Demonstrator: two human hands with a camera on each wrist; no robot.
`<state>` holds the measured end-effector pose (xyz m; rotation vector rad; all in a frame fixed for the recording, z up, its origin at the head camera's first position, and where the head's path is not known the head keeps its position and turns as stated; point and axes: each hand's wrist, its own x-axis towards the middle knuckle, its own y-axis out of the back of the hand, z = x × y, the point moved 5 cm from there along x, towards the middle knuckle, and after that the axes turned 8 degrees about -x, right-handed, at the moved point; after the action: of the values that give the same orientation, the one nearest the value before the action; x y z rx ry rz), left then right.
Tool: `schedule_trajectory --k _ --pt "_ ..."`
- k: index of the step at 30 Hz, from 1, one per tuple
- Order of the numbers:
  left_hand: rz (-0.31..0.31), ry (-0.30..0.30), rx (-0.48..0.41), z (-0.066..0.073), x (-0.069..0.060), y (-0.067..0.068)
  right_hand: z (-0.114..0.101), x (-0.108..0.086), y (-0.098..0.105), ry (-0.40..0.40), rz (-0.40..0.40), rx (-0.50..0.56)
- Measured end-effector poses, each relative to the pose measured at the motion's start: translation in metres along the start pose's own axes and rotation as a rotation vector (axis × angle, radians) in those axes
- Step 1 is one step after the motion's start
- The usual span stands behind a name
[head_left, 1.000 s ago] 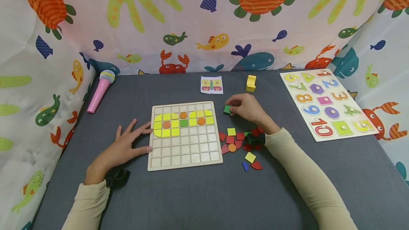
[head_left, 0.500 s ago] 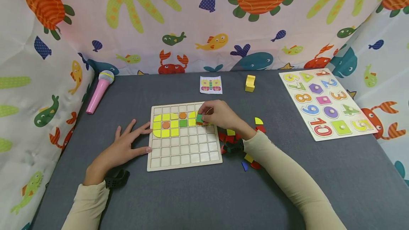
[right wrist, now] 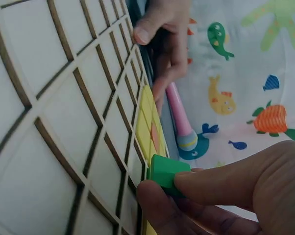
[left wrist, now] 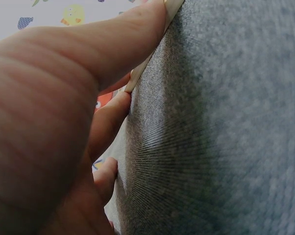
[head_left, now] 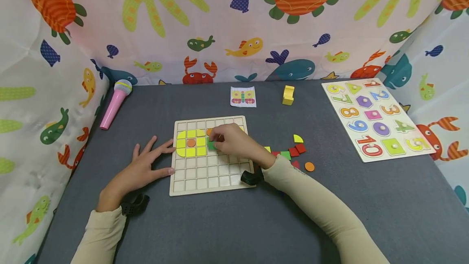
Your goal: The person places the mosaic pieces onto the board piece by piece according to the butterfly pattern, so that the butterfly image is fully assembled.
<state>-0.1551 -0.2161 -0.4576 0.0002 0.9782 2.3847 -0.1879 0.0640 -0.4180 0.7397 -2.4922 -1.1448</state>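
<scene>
My right hand [head_left: 234, 141] is over the wooden grid board [head_left: 205, 174], pinching a green square tile [right wrist: 168, 171] between thumb and fingers. In the right wrist view the tile is tilted near the board's surface, beside the yellow tiles [right wrist: 143, 132]. The hand hides part of the upper right cells. On the left of the board sit yellow tiles around an orange round tile [head_left: 191, 143]. My left hand [head_left: 141, 170] has its fingers spread, with fingertips and thumb touching the board's left edge.
Several loose tiles, including a green square [head_left: 285, 155] and an orange circle [head_left: 309, 167], lie right of the board, partly behind my right arm. Beyond stand a pattern card [head_left: 243, 97] and a yellow block [head_left: 288, 95]. A pink microphone [head_left: 115, 105] lies left; a number puzzle [head_left: 377, 121] lies right.
My right hand has carried the green tile leftward from beside the board to over its upper middle cells. My left hand has stayed at the board's edge.
</scene>
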Motion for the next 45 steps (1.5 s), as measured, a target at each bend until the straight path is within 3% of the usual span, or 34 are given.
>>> schedule_trajectory --k 14,21,29,36,45 --pt "-0.002 0.004 0.0 0.001 0.001 0.0 -0.007 0.002 -0.008 -0.005 -0.003 -0.062" --pt "-0.004 0.002 0.0 0.001 0.002 0.0 -0.01 -0.001 -0.012 0.056 0.027 -0.129" --pt "-0.004 0.001 0.001 0.001 0.001 0.0 -0.012 -0.002 -0.011 0.07 0.039 -0.18" --pt "-0.001 0.005 -0.009 0.001 -0.001 -0.001 -0.006 -0.012 0.003 0.027 0.032 -0.094" --pt "-0.002 -0.002 -0.006 0.001 0.0 -0.001 0.019 -0.037 0.037 -0.016 0.095 0.052"
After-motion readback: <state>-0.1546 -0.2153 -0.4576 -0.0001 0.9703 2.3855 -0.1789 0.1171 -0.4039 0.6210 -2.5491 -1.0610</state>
